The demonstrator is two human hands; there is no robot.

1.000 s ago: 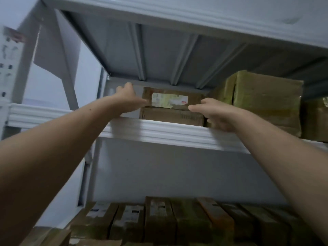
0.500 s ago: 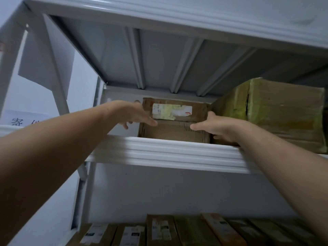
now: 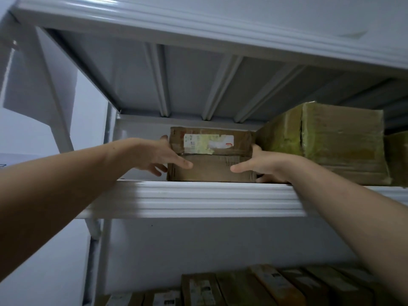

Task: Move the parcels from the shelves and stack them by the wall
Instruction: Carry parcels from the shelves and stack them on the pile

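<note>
Shelving of pale grey metal fills the view, seen from below, with a white wall (image 3: 198, 246) behind it. On the upper shelf (image 3: 209, 199) sits a small brown box (image 3: 212, 171) with a torn label, near the front edge and just beside a bigger taped box (image 3: 335, 140) on its right. The left hand (image 3: 154, 155) and right hand (image 3: 267, 166) grip its two sides, fingers (image 3: 185, 164) wrapped round the corners onto the front face. More parcels (image 3: 242, 286) line the shelf below.

One head-worn camera sits close below the white shelf (image 3: 198, 199), tilted upward and forward. The brown parcel (image 3: 212, 171) is mid-frame, and the upper shelf's underside (image 3: 189, 80) fills the top.
</note>
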